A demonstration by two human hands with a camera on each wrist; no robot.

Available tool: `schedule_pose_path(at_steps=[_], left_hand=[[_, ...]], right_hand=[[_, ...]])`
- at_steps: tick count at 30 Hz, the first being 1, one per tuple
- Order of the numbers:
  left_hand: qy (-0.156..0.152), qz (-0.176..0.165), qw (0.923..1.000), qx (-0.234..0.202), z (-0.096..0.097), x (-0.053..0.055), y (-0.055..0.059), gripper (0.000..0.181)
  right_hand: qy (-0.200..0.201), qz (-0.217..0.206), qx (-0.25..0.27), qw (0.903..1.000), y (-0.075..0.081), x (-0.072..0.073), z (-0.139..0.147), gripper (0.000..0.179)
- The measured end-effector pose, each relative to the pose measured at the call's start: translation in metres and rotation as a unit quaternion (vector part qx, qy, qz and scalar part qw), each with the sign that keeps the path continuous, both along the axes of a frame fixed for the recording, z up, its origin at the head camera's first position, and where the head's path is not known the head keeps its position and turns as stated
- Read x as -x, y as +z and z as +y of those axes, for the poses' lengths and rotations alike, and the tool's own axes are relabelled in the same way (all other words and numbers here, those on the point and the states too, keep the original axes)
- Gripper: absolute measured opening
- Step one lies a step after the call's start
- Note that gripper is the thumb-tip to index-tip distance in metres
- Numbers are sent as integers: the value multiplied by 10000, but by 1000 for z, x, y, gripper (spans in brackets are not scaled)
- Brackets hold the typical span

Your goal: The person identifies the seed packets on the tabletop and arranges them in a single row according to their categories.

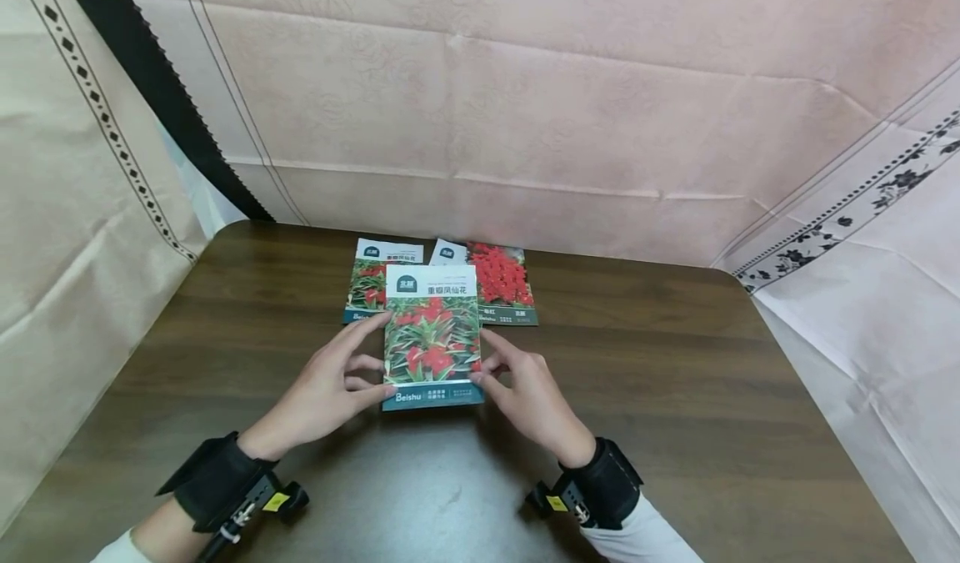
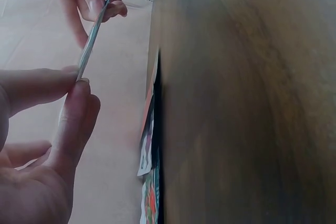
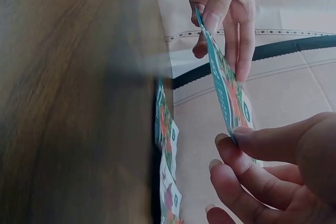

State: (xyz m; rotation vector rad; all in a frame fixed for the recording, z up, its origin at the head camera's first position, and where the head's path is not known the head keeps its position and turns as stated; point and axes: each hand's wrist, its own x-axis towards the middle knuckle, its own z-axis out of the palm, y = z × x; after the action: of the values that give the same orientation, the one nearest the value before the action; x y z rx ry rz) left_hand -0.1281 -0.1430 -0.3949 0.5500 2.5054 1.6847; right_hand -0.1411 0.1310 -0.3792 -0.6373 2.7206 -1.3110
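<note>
A flat seed packet (image 1: 431, 338) with red flowers, a white top band and a teal "Beishu" band is held up off the table between both hands. My left hand (image 1: 318, 384) pinches its left edge, thumb near the lower corner. On the opposite edge my right hand (image 1: 528, 388) pinches with thumb and fingers. In the right wrist view the packet (image 3: 226, 77) is tilted and seen nearly edge-on. Behind it on the table lie another red-flower packet (image 1: 367, 284) and a packet with dense red blooms (image 1: 502, 284), both partly covered in the head view.
The brown wooden table (image 1: 637, 363) spreads out around the packets. A pale cloth (image 1: 525, 113) hangs along its far edge, with patterned cloth (image 1: 855, 213) on the right. Black wrist straps (image 1: 225, 480) with small cameras sit on both wrists.
</note>
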Motion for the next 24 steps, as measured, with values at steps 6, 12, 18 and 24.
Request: schedule_pose_path(at_steps=[6, 12, 18, 24], left_hand=[[25, -4, 10000, 56, -6, -3, 1, 85], [408, 277, 9979, 409, -11, -4, 0, 78], [919, 802, 9881, 942, -13, -1, -1, 66], [1058, 973, 9837, 1078, -14, -1, -2, 59]], right_hand=[[148, -58, -70, 9998, 0, -2, -6, 58], [292, -89, -303, 9991, -1, -4, -14, 59], [463, -254, -433, 9977, -3, -4, -22, 61], [561, -329, -534, 9965, -5, -6, -26, 62]])
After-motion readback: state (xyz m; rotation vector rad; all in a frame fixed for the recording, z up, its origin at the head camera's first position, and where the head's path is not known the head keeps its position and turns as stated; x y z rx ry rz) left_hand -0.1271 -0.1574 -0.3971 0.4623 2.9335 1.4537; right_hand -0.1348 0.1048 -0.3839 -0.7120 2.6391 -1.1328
